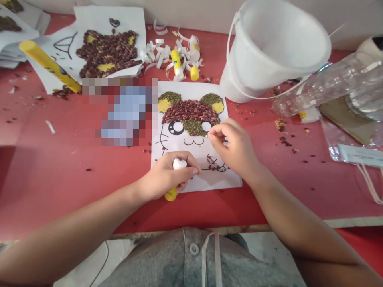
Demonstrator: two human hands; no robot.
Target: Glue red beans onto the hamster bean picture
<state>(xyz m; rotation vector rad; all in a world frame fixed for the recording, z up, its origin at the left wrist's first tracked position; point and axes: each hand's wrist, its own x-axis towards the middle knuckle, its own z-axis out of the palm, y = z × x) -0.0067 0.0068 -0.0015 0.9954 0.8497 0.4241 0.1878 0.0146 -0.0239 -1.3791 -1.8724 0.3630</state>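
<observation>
My left hand (164, 177) is shut around a glue stick (171, 193) with a yellow base and a white end, resting on the lower part of a paper sheet (176, 143). The sheet bears a drawn hamster face, with red beans (190, 111) across the head and green seeds (169, 97) on the ears. My right hand (235, 145) sits on the sheet's right side, fingertips pinched together near the hamster's cheek. Anything between those fingertips is too small to tell.
A red table (60, 167) is scattered with beans and seeds. A white plastic bucket (269, 52) stands at the back right, next to a clear plastic bottle (326, 87). Another bean picture (106, 54), glue sticks (176, 63) and white paper curls (157, 54) lie at the back. A pixelated patch covers part of the view.
</observation>
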